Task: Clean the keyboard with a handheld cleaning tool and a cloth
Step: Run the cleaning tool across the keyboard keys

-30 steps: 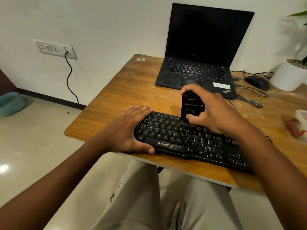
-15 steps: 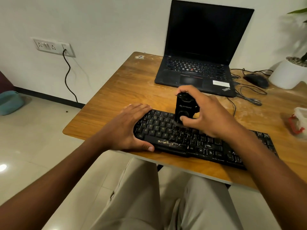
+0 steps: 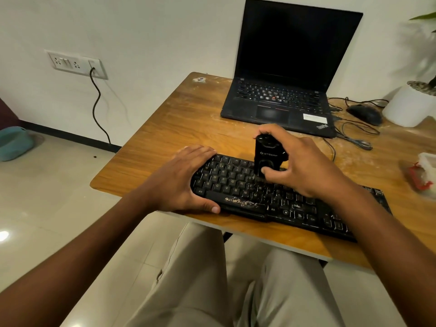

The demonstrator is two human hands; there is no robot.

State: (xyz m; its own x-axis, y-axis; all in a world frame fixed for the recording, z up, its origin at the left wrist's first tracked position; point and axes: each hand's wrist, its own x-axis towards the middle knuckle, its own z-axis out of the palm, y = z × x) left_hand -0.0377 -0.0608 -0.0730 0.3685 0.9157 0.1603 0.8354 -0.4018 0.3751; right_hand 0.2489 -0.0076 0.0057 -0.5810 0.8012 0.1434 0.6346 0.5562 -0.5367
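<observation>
A black keyboard (image 3: pixel 238 182) lies along the near edge of the wooden table (image 3: pixel 188 123), with pale dust on its keys. My left hand (image 3: pixel 181 180) grips its left end, fingers over the top edge and thumb under the front edge. My right hand (image 3: pixel 299 166) holds a black handheld cleaning tool (image 3: pixel 267 156) upright, its lower end on the keys near the keyboard's middle. My right forearm hides part of the keyboard's right half. No cloth shows plainly.
An open black laptop (image 3: pixel 280 100) stands behind the keyboard. To its right lie a black mouse (image 3: pixel 364 113), loose cables (image 3: pixel 354 135) and a white plant pot (image 3: pixel 408 105). A red-and-white packet (image 3: pixel 424 173) sits at the right edge. A wall socket (image 3: pixel 75 64) is at left.
My right hand has slid the cleaning tool a little leftward along the keys. My left hand has kept its grip on the keyboard's left end.
</observation>
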